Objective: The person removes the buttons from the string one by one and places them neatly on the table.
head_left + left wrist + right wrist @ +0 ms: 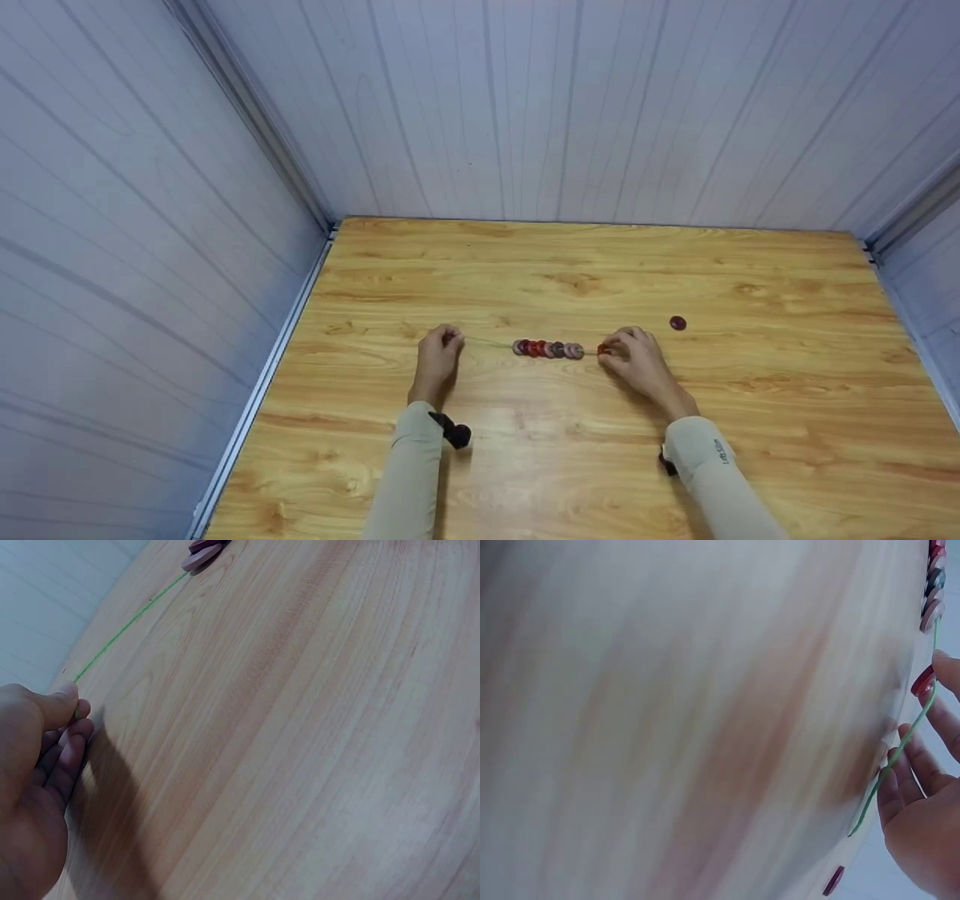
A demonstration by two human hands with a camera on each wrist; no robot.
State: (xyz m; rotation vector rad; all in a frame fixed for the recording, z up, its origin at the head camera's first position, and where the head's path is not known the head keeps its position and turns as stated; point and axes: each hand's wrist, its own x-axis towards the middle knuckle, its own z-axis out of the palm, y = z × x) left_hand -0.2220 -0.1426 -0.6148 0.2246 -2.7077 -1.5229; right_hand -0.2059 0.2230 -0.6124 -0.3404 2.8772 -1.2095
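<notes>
In the head view I see pale, streaked walls [480, 112] round a wood-grained desk [517, 277], a row of discs [546, 349] between left hand [436, 366] and right hand [639, 364]. Left wrist: fingers [75, 742] pinching green string [127, 629]. Right wrist: fingers [924, 757] pinching a red disc [924, 680], desk grain blurred.

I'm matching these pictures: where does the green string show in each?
Head: green string, just below centre, between left hand and right hand.
Left wrist: green string, upper left, slanting up from left hand.
Right wrist: green string, right side, running down to a loose end.
Shared landmark: row of buttons, cut off in both wrist views.
</notes>
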